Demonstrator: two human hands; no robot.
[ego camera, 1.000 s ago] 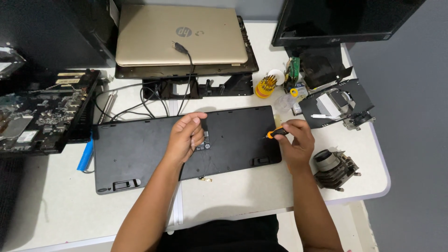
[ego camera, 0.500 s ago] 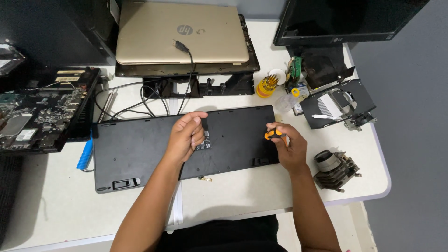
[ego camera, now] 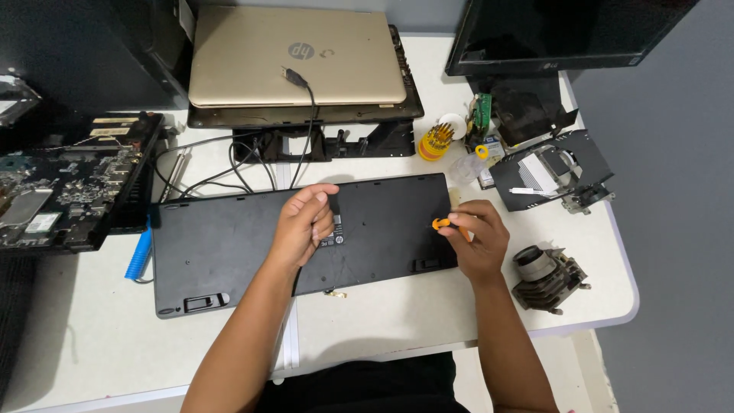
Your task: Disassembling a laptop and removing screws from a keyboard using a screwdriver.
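In the middle of the frame, a black keyboard (ego camera: 245,252) turned upside down on the white worktop (ego camera: 92,336), long side running left to right, slightly tilted. Left hand (ego camera: 304,223) resting on the back of the keyboard, near its centre, fingers curled loosely inward and pressing on the black plastic, holding nothing. Right hand (ego camera: 478,239) at the right end of the keyboard, fingers closed around a small screwdriver with orange handle (ego camera: 442,224); tip pointing left toward the keyboard back, contact with the surface not possible to tell. Just below the lower edge of the keyboard, a small pale piece (ego camera: 335,294) lying on the worktop. At upper centre, a closed gold laptop (ego camera: 294,57) stacked on a dark base, with a black cable (ego camera: 302,122) running down from its lid. At the left edge, a bare circuit board (ego camera: 61,183), and a blue coiled thing (ego camera: 140,256) just beside the left end of the keyboard. At upper right, a dark monitor (ego camera: 558,30); below it a yellow holder with screwdriver bits (ego camera: 436,141), an opened black metal part (ego camera: 550,172), and lower right a grey round metal part (ego camera: 547,275) near the right hand.
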